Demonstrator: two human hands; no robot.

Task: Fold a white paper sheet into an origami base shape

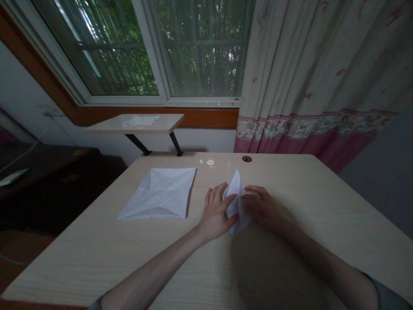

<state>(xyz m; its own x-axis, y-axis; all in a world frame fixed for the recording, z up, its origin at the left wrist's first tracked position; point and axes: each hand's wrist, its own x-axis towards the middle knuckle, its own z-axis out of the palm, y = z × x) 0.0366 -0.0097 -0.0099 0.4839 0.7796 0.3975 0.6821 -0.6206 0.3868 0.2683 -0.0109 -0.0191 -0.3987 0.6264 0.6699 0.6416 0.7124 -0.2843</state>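
Observation:
A piece of folded white paper point(236, 185) lies on the table between my hands, with a pointed tip at the far end and another toward me. My left hand point(215, 213) grips its left edge, the thumb and index finger lying over the paper. On the other side my right hand point(263, 206) has its fingertips on the right part of the folded paper. Its thumb side is partly hidden, and the exact folds under the fingers are hard to see. To the left rests a creased white paper sheet point(164, 193), spread out and apart from both hands.
The pale wooden table point(180, 267) has a round cable hole point(247, 159) near its back edge. A small raised shelf point(109, 125) at the back left carries some white paper point(142, 120). Behind stand a window point(200, 51) and a patterned curtain point(309, 86).

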